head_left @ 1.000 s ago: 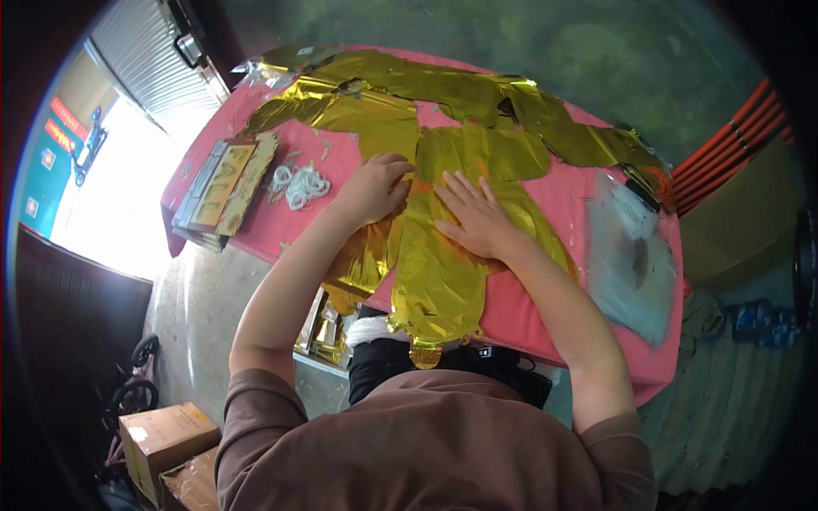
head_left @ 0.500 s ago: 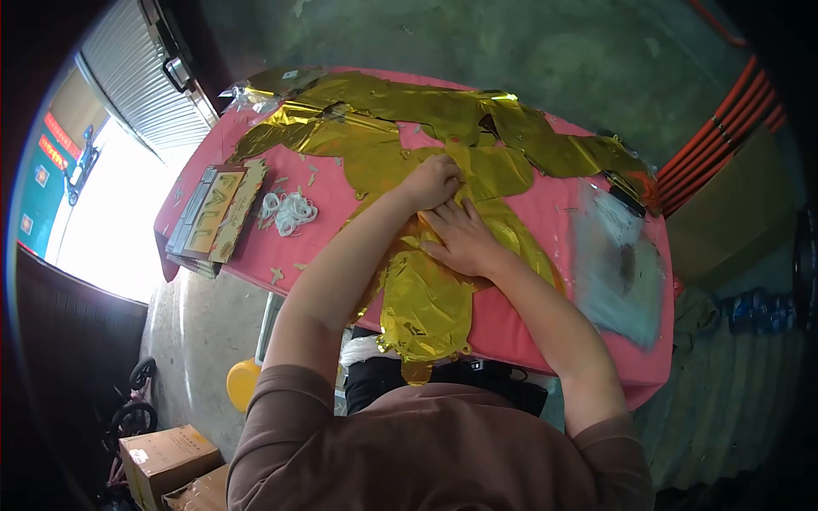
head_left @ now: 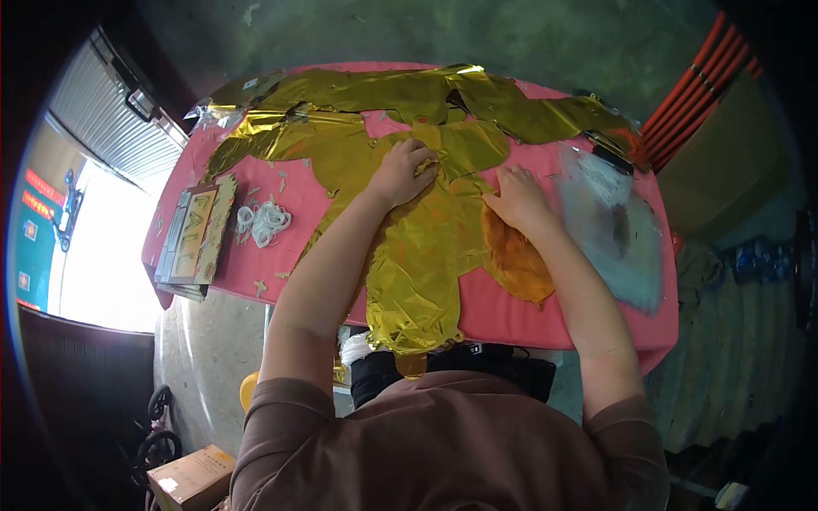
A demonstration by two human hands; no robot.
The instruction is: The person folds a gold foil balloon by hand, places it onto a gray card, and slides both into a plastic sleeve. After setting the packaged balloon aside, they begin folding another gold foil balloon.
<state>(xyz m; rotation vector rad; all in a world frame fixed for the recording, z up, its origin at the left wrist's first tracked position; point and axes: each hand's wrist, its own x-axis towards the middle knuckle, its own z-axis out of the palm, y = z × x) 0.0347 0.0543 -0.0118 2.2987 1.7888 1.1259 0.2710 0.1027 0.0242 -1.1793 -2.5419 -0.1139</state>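
Note:
A flat, uninflated gold foil balloon [head_left: 415, 285] lies across the middle of the table, its narrow tab hanging over the near edge. My left hand [head_left: 402, 175] is on its upper part, fingers curled around a crumpled bit of foil. Over by the right edge of the balloon is my right hand [head_left: 521, 200], thumb and fingers apart. Its thumb is close to the foil edge; whether it presses on the foil is hard to tell. An orange foil piece [head_left: 514, 260] shows beneath that wrist, beside the gold foil.
More gold foil balloons [head_left: 358, 92] lie along the far side of the pink table [head_left: 332, 266]. White ribbon coils [head_left: 266, 223] and a card stack [head_left: 198, 234] reading "FALL" sit at left. Clear plastic bags [head_left: 609, 238] lie at right. Cardboard boxes [head_left: 192, 479] stand on the floor.
My right hand has moved right, away from my left hand, and the orange foil piece has come into view. My left hand stays on the gold foil. The camera view has shifted slightly.

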